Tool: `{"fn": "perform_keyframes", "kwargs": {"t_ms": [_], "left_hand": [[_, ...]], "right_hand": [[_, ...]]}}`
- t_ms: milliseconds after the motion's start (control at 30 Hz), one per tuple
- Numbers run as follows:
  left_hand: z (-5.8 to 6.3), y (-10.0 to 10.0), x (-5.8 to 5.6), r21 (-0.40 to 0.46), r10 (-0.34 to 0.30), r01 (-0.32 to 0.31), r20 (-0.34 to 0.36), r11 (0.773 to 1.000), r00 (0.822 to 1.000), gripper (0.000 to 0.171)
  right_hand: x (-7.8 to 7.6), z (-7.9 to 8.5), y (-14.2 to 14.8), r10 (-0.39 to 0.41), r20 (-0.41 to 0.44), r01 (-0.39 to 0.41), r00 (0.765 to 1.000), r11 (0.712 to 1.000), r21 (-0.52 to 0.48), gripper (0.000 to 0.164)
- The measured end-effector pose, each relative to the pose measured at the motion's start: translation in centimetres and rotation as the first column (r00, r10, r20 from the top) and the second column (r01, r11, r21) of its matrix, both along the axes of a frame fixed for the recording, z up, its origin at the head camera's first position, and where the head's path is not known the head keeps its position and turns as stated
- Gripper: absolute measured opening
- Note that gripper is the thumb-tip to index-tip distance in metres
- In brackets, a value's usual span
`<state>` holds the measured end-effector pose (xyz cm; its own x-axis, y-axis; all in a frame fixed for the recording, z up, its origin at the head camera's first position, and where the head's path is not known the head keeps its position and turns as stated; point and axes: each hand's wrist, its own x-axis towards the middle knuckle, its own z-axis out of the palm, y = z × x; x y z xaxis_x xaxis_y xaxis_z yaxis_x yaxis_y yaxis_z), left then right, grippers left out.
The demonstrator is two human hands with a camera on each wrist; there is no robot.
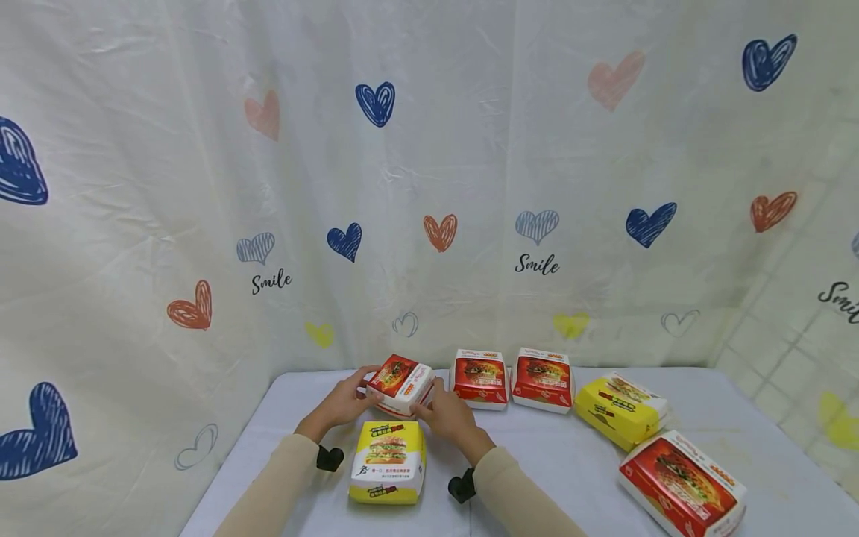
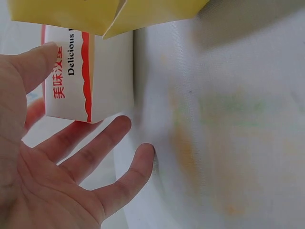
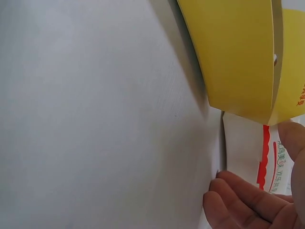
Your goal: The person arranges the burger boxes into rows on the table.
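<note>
A red-and-white burger box point(image 1: 400, 384) stands turned at an angle near the far edge of the table, between both hands. My left hand point(image 1: 344, 400) holds its left side; in the left wrist view the thumb point(image 2: 40, 64) lies on the white face and the lower fingers are spread. At the right side, my right hand point(image 1: 448, 416) grips the same box, its thumb on the white side point(image 3: 276, 152) in the right wrist view. Directly in front sits a yellow burger box point(image 1: 387, 462), which partly covers the held box in both wrist views.
Right of the hands, two red burger boxes point(image 1: 479, 379) point(image 1: 543, 379) line the back edge. A yellow box point(image 1: 621, 409) and another red box point(image 1: 683, 485) lie farther right, angled. Behind the white-covered table point(image 1: 537, 462) hangs a curtain point(image 1: 470, 171) with hearts.
</note>
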<state>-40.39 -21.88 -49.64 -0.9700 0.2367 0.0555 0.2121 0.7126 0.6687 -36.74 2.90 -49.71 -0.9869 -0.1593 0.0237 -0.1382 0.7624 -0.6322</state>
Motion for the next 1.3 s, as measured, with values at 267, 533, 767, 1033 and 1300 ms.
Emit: {"fn": "perform_keyframes", "kwargs": {"t_ms": [267, 533, 767, 1033, 1300], "left_hand": [[0.2, 0.3, 0.2, 0.019, 0.03, -0.031, 0.003, 0.999, 1.0, 0.065], [0.3, 0.3, 0.4, 0.025, 0.025, -0.025, 0.006, 0.999, 1.0, 0.065], [0.3, 0.2, 0.3, 0.013, 0.025, -0.025, -0.008, 1.0, 1.0, 0.066], [0.1, 0.3, 0.4, 0.015, 0.042, -0.042, -0.015, 0.999, 0.999, 0.067], [0.1, 0.1, 0.5, 0.041, 0.042, -0.04, -0.036, 0.998, 0.998, 0.068]], "right_hand": [[0.2, 0.2, -0.4, -0.038, 0.021, 0.039, 0.999, 0.999, -0.025, 0.099], [-0.3, 0.3, -0.6, -0.045, 0.025, 0.045, 0.999, 0.999, -0.019, 0.107], [-0.3, 0.6, -0.7, -0.038, 0.024, 0.039, 0.999, 0.999, -0.028, 0.109], [-0.2, 0.7, -0.9, -0.046, 0.015, 0.046, 0.999, 0.999, -0.003, 0.105], [-0.1, 0.9, -1.3, -0.07, 0.009, 0.07, 0.997, 0.995, 0.069, 0.092]]}}
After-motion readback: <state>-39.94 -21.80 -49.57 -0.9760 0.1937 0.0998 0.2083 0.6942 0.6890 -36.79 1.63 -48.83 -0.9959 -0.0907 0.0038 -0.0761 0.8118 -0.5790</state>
